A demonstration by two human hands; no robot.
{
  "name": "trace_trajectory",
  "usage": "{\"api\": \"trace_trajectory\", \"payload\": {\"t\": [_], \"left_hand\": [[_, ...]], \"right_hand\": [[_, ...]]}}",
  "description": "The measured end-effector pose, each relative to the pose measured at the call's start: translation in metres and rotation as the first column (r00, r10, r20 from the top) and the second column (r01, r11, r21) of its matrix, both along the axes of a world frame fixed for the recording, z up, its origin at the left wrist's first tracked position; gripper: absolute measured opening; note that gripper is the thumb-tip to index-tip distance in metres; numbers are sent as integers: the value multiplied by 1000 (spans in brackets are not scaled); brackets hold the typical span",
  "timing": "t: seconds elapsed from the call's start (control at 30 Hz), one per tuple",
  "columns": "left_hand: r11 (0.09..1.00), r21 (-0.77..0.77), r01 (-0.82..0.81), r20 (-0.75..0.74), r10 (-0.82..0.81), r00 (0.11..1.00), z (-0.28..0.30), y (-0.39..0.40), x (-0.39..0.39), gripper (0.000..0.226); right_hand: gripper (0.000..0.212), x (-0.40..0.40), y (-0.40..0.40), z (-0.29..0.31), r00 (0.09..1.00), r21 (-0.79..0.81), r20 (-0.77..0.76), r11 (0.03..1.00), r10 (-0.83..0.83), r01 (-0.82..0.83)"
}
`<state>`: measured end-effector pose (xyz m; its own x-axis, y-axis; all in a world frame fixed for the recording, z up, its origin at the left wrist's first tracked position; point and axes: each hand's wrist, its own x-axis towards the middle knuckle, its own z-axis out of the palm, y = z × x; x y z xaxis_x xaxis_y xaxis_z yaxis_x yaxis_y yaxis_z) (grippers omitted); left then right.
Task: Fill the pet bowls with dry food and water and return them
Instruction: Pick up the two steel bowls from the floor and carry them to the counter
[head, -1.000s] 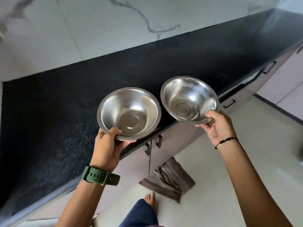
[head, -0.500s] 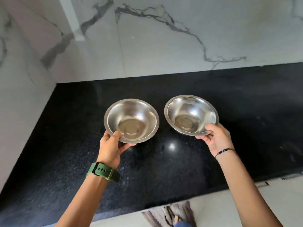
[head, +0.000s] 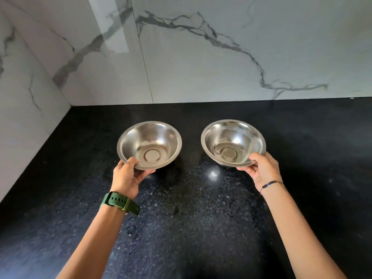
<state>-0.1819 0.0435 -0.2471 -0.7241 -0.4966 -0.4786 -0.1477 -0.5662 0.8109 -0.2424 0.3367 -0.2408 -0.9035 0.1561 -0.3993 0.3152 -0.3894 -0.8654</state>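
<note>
Two empty stainless steel bowls are held over the black granite counter [head: 191, 218]. My left hand [head: 126, 176] grips the near rim of the left bowl [head: 150, 143], thumb over the edge and fingers beneath. My right hand [head: 263, 170] pinches the near right rim of the right bowl [head: 231, 142] the same way. Both bowls sit low at the counter surface, a little apart from each other; whether they touch the counter I cannot tell. No food or water is in view.
White marble-patterned wall tiles [head: 201, 57] rise behind the counter and along its left side [head: 24, 117], forming a corner at the back left. The counter's dark surface stretches to the right and towards me.
The view has swung from the cabinet fronts and floor to face the counter square on. Both bowls have moved forward, lower and farther apart, still held in my hands.
</note>
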Motion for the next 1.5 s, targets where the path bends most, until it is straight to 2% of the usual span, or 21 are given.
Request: {"api": "trace_trajectory", "payload": {"t": [0.23, 0.4, 0.53, 0.63, 0.73, 0.83, 1.07, 1.23, 1.4, 1.5], "left_hand": [[1000, -9, 24, 31, -24, 999, 0, -2, -3, 23], [995, -66, 80, 88, -74, 993, 2, -4, 5, 19], [977, -135, 168, 101, -155, 983, 10, -9, 17, 8], [952, -259, 165, 147, -130, 980, 18, -15, 28, 30], [903, -420, 95, 153, -33, 988, 29, -24, 35, 62], [848, -525, 77, 62, -52, 997, 56, -22, 37, 63], [734, -674, 85, -144, -243, 959, 146, -3, 15, 58], [637, -770, -38, -317, -330, 889, 225, 6, 1, 46], [442, -863, -243, -418, -357, 836, 297, 6, 2, 47], [252, -876, -412, -480, -355, 803, 334, 8, 7, 47]], "right_hand": [[26, -3, 7, -2, 1000, 7, 5, 1000, -5, 5], [35, 7, 1, -1, 1000, 14, 14, 1000, 0, 0], [35, 14, 0, 7, 995, 96, 85, 993, 59, -67], [38, 18, 2, 12, 988, 208, 139, 973, 71, -99], [66, 21, 5, 18, 986, 423, 164, 900, 34, -101], [89, 23, 0, 37, 993, 595, 62, 795, 102, -118], [80, 22, -48, 120, 908, 585, -207, 790, 363, -183], [71, 7, -81, 196, 787, 567, -446, 815, 427, -121], [66, 7, -108, 271, 629, 572, -605, 816, 488, -84], [63, 8, -125, 309, 547, 550, -680, 833, 488, -60]]}}
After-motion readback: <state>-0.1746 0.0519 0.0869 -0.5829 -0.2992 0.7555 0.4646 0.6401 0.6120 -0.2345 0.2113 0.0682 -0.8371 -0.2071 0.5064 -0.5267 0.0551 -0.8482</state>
